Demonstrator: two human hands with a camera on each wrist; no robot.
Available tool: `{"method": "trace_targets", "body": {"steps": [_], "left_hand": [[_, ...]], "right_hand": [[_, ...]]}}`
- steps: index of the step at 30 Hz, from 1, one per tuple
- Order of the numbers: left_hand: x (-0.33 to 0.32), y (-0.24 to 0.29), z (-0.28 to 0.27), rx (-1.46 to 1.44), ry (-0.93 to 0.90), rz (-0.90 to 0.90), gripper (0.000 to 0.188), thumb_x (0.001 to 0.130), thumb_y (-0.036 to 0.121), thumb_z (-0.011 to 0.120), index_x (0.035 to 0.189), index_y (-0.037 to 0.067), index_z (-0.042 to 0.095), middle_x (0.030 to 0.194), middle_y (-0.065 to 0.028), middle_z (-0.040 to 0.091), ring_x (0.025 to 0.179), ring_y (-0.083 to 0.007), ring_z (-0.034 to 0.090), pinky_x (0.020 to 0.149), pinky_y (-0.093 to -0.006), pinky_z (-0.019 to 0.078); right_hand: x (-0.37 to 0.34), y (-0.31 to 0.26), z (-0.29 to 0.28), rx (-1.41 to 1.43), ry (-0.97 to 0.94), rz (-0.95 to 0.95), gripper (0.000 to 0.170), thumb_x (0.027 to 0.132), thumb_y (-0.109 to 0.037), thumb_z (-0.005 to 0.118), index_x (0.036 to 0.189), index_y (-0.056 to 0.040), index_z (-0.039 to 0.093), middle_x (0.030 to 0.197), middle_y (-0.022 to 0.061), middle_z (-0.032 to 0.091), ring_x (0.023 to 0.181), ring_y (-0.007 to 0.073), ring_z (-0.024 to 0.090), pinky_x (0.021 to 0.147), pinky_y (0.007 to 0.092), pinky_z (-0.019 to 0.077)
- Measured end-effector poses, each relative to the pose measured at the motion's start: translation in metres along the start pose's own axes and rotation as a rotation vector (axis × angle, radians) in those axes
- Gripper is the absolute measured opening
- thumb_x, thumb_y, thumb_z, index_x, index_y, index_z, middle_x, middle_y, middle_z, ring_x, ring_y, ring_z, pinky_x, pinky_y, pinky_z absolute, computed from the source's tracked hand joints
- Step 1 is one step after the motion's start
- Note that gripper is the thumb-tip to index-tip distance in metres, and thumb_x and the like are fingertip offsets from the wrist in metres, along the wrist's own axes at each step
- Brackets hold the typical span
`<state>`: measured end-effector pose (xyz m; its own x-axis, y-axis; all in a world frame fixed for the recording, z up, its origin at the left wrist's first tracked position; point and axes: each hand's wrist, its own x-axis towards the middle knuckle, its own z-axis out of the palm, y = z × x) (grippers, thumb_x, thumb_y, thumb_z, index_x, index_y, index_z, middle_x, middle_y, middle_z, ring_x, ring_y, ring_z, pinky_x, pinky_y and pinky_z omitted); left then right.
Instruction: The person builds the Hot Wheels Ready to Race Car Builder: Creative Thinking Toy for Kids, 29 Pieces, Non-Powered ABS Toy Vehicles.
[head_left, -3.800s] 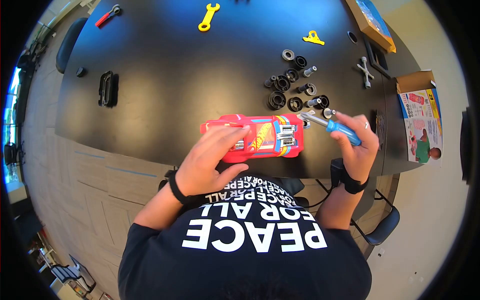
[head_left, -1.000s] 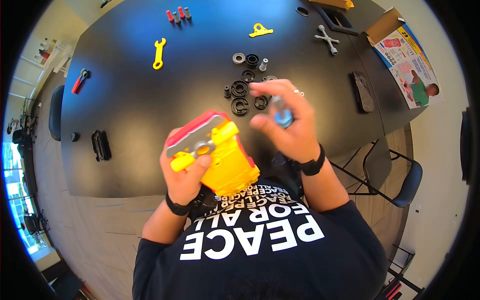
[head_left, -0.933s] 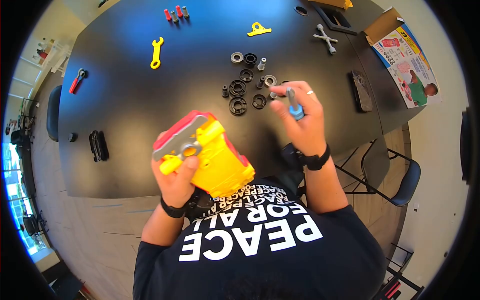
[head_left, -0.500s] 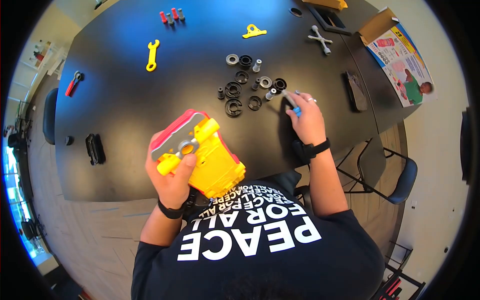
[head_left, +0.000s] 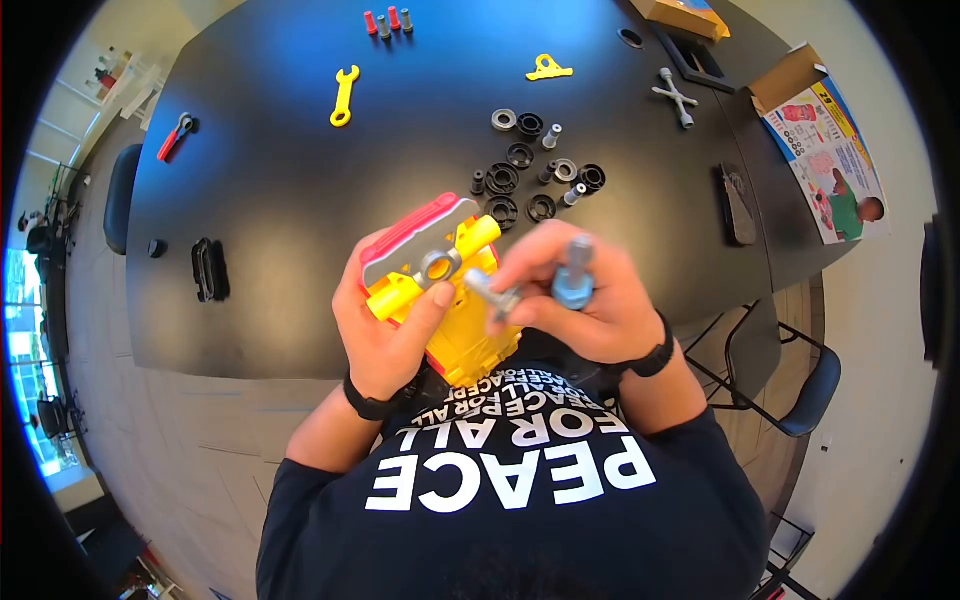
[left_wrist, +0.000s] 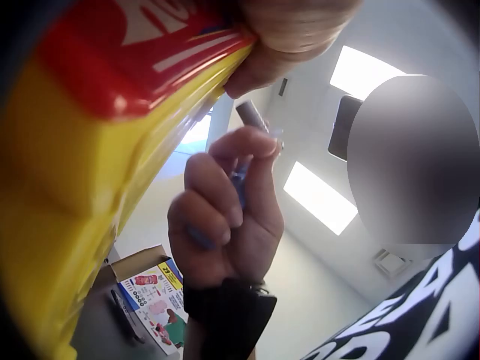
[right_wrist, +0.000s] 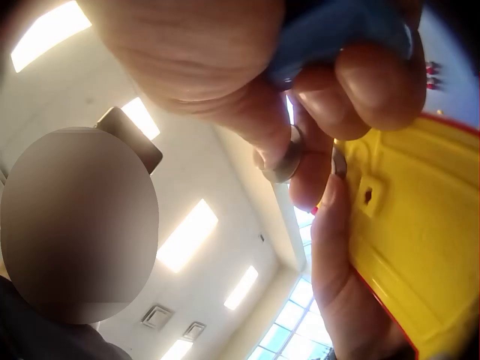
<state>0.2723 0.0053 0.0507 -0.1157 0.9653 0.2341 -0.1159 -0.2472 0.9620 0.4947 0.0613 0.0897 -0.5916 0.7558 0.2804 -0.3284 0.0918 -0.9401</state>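
A red toy car (head_left: 478,325) is tipped up in front of the chest, its yellow underside showing. My left hand (head_left: 385,320) grips it, thumb on the underside beside a grey round socket (head_left: 438,266) between two yellow axle stubs. My right hand (head_left: 595,315) is close on the car's right side. Its fingertips pinch a small grey bolt (left_wrist: 252,115), blurred in the head view and angled toward the underside. The same hand holds a blue-handled screwdriver (head_left: 573,290) against the palm, its shaft pointing up. In the right wrist view, the blue handle (right_wrist: 337,37) lies under curled fingers.
Black wheels (head_left: 502,180), grey rings (head_left: 504,120) and bolts (head_left: 574,194) lie beyond the hands. Farther off are a yellow wrench (head_left: 344,97), a yellow clip-like part (head_left: 548,69) and a grey cross wrench (head_left: 675,98). A printed box (head_left: 820,150) stands at the right.
The car went from lying on the table to held up, underside showing. The right hand reached to the loose parts, then came back to the car with a grey bolt, still holding the screwdriver.
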Motion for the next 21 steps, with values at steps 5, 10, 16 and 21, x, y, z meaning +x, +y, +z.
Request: {"method": "trace_targets", "body": {"steps": [5, 10, 16, 21], "left_hand": [[-0.001, 0.007, 0.003, 0.009, -0.089, 0.025, 0.06, 0.095, 0.004, 0.083, 0.148, -0.005, 0.056, 0.134, -0.0116, 0.07, 0.123, -0.0163, 0.068, 0.108, -0.0347, 0.0532], [-0.002, 0.007, 0.002, 0.028, -0.101, 0.064, 0.06, 0.095, 0.004, 0.082, 0.149, -0.005, 0.055, 0.135, -0.0121, 0.07, 0.124, -0.0165, 0.067, 0.108, -0.0347, 0.0535], [-0.002, 0.006, 0.006, 0.008, -0.021, 0.013, 0.059, 0.096, 0.001, 0.079, 0.149, -0.006, 0.054, 0.14, -0.0149, 0.069, 0.129, -0.0193, 0.067, 0.113, -0.0378, 0.0522], [0.002, 0.012, 0.001, 0.105, -0.015, 0.094, 0.063, 0.094, -0.001, 0.078, 0.151, -0.008, 0.053, 0.146, -0.0188, 0.067, 0.134, -0.0227, 0.066, 0.116, -0.0393, 0.0507]], "right_hand": [[0.009, -0.011, 0.014, -0.394, 0.185, 0.043, 0.026, 0.097, -0.008, 0.083, 0.12, -0.0062, 0.071, 0.09, 0.0053, 0.076, 0.078, 0.0142, 0.075, 0.074, 0.031, 0.0571], [0.007, -0.003, 0.016, -0.805, 0.223, -0.306, 0.015, 0.092, -0.006, 0.084, 0.103, -0.0072, 0.074, 0.081, 0.0091, 0.073, 0.07, 0.0246, 0.073, 0.064, 0.0331, 0.055], [-0.013, -0.014, 0.011, -0.768, 0.054, 0.067, 0.016, 0.088, -0.006, 0.083, 0.097, -0.0072, 0.069, 0.077, 0.0102, 0.066, 0.066, 0.0309, 0.068, 0.063, 0.041, 0.0527], [-0.019, -0.026, 0.016, -0.83, 0.149, 0.028, 0.036, 0.089, 0.0, 0.079, 0.124, -0.0078, 0.07, 0.101, 0.0133, 0.067, 0.084, 0.0338, 0.071, 0.072, 0.0429, 0.0567]]}}
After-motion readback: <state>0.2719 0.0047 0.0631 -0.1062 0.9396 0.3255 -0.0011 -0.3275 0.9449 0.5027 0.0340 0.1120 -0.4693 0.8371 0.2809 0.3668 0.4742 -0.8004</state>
